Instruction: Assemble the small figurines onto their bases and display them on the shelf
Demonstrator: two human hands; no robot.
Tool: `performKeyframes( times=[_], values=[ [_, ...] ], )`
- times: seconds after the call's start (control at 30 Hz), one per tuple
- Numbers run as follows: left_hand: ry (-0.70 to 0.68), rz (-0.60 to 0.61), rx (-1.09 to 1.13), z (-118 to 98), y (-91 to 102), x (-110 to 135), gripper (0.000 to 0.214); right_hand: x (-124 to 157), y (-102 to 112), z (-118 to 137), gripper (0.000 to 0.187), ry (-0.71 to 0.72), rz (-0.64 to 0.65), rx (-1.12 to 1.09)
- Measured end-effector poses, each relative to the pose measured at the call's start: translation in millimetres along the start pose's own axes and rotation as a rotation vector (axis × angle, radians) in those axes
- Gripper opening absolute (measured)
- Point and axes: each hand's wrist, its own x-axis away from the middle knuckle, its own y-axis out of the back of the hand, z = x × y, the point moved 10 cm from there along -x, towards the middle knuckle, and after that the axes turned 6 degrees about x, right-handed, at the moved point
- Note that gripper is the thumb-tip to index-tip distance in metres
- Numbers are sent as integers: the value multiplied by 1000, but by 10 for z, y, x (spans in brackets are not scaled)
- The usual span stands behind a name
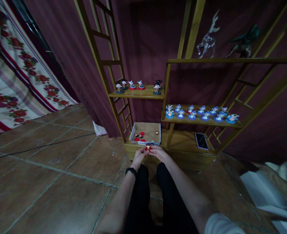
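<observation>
Between my two hands, just in front of a shallow cardboard box, is a small figurine (148,147) with dark hair and a red base. My left hand (140,155) grips it from the left, fingers closed at its base. From the right, my right hand (159,153) also has its fingers on it; some fingertips are hidden behind the figurine. The box (148,124) sits on the lowest shelf with its top open. Inside lie several red discs (142,133) and small dark-haired figurine parts (157,132).
Dark-haired and white figurines (140,85) stand on the upper left shelf (138,94). Several blue and purple figurines (192,114) line the middle right shelf. A phone (202,141) lies on the lowest shelf. Above stands a clear deer ornament (208,39). A cable (41,147) crosses the floor.
</observation>
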Motion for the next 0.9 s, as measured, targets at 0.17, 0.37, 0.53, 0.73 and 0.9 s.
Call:
performKeyframes(
  times=[0.17, 0.37, 0.53, 0.73, 0.9],
  values=[
    [8, -18, 23, -26, 1, 25, 51, 42, -22, 45, 26, 9, -4, -1],
    [-1, -48, 32, -47, 16, 44, 51, 59, -91, 79, 26, 32, 57, -8],
    [17, -23, 45, -19, 7, 21, 55, 49, -90, 71, 27, 28, 58, -11],
    [21, -21, 54, -4, 14, 3, 54, 70, -109, 84, 27, 25, 63, -7],
    [12, -62, 71, -23, 48, 5, 52, 98, -140, 121, 29, 39, 63, -17]
  ],
)
